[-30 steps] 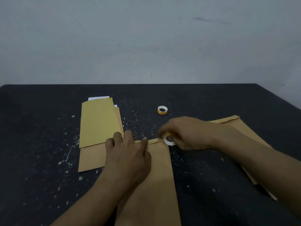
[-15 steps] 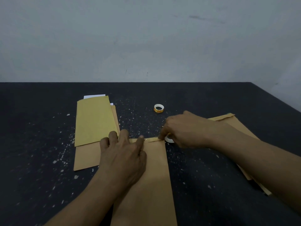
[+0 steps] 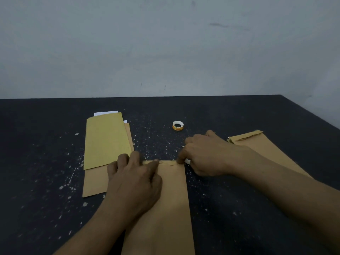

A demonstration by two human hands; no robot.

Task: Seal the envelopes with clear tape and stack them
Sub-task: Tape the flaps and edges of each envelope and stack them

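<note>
Dark speckled table (image 3: 239, 208); the envelope (image 3: 173, 199) lies lengthwise, flap (image 3: 168, 163) at the far end. The left hand (image 3: 134, 179) presses flat on it. The right hand (image 3: 206, 155), at the flap's right corner, grips the roll (image 3: 187, 161) — next pull likely crosswise.

One wide-angle camera, worn on the person's head, looks forward and down across a dark table (image 3: 257, 116) toward a pale wall (image 3: 165, 52) filling the upper frame. The view sits close: both forearms (image 3: 285, 199) enter from the bottom and right edges, with the left hand (image 3: 132, 177) and right hand (image 3: 206, 155) near centre. From this angle the right hand hides most of the tape roll (image 3: 188, 161) it grips. An envelope (image 3: 171, 199) runs off the lower border.
</note>
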